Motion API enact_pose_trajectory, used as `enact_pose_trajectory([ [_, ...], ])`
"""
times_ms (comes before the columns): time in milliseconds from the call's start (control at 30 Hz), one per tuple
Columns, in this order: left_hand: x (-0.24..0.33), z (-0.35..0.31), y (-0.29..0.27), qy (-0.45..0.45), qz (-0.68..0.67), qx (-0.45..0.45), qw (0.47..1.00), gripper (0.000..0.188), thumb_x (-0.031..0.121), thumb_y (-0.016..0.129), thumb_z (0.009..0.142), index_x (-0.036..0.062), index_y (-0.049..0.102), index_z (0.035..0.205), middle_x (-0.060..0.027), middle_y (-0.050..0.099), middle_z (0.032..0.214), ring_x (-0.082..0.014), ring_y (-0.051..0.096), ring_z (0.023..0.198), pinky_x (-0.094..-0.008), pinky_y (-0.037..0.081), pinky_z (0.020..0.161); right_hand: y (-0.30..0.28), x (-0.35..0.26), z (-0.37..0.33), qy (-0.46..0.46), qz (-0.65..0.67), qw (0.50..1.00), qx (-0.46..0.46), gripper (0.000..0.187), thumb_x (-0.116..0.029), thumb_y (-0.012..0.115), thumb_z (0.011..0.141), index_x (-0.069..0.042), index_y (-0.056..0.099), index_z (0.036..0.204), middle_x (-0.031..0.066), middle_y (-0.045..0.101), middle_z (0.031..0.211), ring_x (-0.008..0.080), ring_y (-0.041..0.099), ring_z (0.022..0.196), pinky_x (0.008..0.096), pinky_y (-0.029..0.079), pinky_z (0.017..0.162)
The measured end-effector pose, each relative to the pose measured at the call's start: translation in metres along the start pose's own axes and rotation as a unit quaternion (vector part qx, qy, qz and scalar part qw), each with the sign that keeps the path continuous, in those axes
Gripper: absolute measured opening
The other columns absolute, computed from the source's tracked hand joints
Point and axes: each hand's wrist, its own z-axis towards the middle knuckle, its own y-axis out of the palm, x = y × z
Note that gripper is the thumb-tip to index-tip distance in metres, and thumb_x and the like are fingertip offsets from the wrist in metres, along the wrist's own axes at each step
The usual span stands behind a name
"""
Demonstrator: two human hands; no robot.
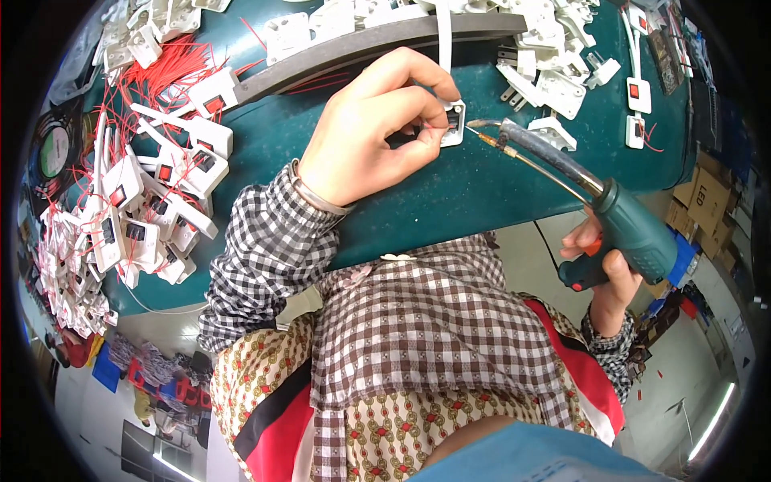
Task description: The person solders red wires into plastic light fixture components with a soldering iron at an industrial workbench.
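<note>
White rectangular plastic housing clamped by left fingers
They partly hide its left side; right fingers wrap a green pistol-shaped soldering gun.

The left forearm is angled forward and inward; the left hand is held with its back up, its fingers arched and bent toward the thumb. The right hand is held lower, out to the side, with its fingers curled in a grip.
</note>
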Motion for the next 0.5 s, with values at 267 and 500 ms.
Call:
enact_pose_trajectory([
  [267, -0.0015, 0.0008, -0.0001, 0.001, -0.015, -0.001, 1.000, 0.009, -0.007, 0.063, 0.070, -0.0012, 0.060, 0.075, -0.0075, 0.055, 0.096, -0.0118, 0.058, 0.080, -0.0212, 0.053, 0.065, 0.0019, -0.0008, 0.0024, 0.023, -0.004, 1.000, 0.003, 0.068, -0.040, 0.062, 0.079, 0.015, 0.044, 0.116, 0.0126, 0.057, 0.080, 0.0248, 0.061, 0.073, 0.0344, 0.055, 0.061],
  [500, -0.0032, 0.0015, 0.0010, 0.010, -0.021, 0.005, 1.000, 0.010, -0.008, 0.063, 0.070, -0.0016, 0.059, 0.075, -0.0078, 0.055, 0.096, -0.0121, 0.058, 0.080, -0.0212, 0.053, 0.065, 0.0032, -0.0033, 0.0041, 0.036, -0.014, 0.999, -0.001, 0.070, -0.041, 0.064, 0.078, 0.015, 0.045, 0.115, 0.0120, 0.057, 0.079, 0.0243, 0.061, 0.071, 0.0338, 0.053, 0.061],
])
